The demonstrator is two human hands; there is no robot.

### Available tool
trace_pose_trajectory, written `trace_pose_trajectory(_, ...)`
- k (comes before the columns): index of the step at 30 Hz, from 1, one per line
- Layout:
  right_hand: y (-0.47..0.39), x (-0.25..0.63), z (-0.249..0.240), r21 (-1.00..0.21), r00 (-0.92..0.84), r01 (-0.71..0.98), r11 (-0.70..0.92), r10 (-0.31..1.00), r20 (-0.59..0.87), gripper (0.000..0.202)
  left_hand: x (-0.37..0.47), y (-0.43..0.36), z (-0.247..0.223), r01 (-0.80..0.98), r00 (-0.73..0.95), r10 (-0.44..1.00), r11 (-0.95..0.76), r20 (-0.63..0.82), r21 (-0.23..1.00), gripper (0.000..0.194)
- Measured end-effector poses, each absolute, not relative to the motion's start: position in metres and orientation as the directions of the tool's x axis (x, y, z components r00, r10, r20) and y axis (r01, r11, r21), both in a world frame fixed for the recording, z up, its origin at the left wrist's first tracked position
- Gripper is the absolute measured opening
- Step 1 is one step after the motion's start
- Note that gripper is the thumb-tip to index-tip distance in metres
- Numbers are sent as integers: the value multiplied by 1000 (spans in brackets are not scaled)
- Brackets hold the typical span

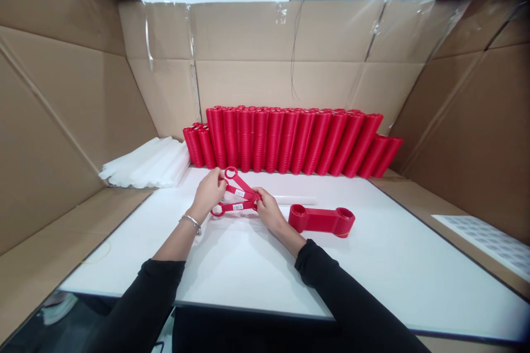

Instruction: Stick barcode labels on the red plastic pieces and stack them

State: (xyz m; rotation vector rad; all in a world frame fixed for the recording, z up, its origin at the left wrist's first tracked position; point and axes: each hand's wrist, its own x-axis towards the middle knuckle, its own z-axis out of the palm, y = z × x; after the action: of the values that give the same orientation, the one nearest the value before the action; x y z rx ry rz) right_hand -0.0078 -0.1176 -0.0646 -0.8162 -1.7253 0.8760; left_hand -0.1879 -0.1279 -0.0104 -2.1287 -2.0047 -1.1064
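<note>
Red flat pieces with ring ends (242, 193) are fanned out between my two hands, and two of them carry small white labels. My left hand (210, 190) pinches the ring end of the middle piece. Closed around the right ends, where the pieces meet, is my right hand (268, 208). A stack of the same red pieces (321, 220) lies on the white table (248, 270), just right of my right hand. Behind my hands lies a translucent white strip (296, 200).
Tall red stacks (285, 140) stand in a row along the back. White plastic sleeves (151, 162) are piled at the back left. Cardboard walls (244, 33) enclose the table. A printed label sheet (488, 240) lies at the right edge.
</note>
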Motion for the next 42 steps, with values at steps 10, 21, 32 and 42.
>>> trace_pose_trajectory(10, -113, -10, -69, -859, -317, 190, 475, 858, 404, 41, -202, -121, -25, 991, 24, 982, -49, 190, 126, 22)
trace_pose_trajectory(21, -103, -14, -72, -833, -313, 373, 408, 901, 301, 34, -213, -120, -18, 911, 240, 947, -295, 211, 287, 14)
trace_pose_trajectory(32, -113, -18, -70, -834, -324, 174, 523, 830, 453, 41, -193, -114, -21, 397, 95, 983, -181, 156, 900, 21)
trace_pose_trajectory(42, -120, -19, -65, -838, -317, 152, 523, 829, 460, 42, -195, -110, -27, 356, 70, 991, -136, 118, 925, 27)
